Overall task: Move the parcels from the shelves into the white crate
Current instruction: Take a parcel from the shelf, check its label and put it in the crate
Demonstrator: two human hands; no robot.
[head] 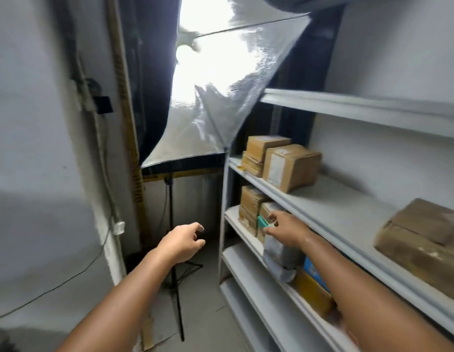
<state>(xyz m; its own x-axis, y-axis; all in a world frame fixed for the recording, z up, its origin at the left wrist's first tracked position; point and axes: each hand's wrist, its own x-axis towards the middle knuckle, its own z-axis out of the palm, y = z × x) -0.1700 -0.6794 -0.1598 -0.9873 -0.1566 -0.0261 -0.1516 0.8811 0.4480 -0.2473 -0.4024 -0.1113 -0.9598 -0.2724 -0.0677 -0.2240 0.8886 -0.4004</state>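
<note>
White metal shelves run along the right. Two taped brown parcels stand on the upper shelf, with a larger brown box nearer me. On the shelf below are stacked brown parcels, a small teal parcel and a grey wrapped parcel. My right hand reaches into that lower shelf, its fingers pinching the teal parcel. My left hand hovers in the air left of the shelf frame, fingers curled apart and holding nothing. No white crate is in view.
A bright softbox on a black tripod stand fills the corner ahead, close to the shelf end. A grey wall with cables and a socket is on the left. Yellow and blue items lie under my right forearm.
</note>
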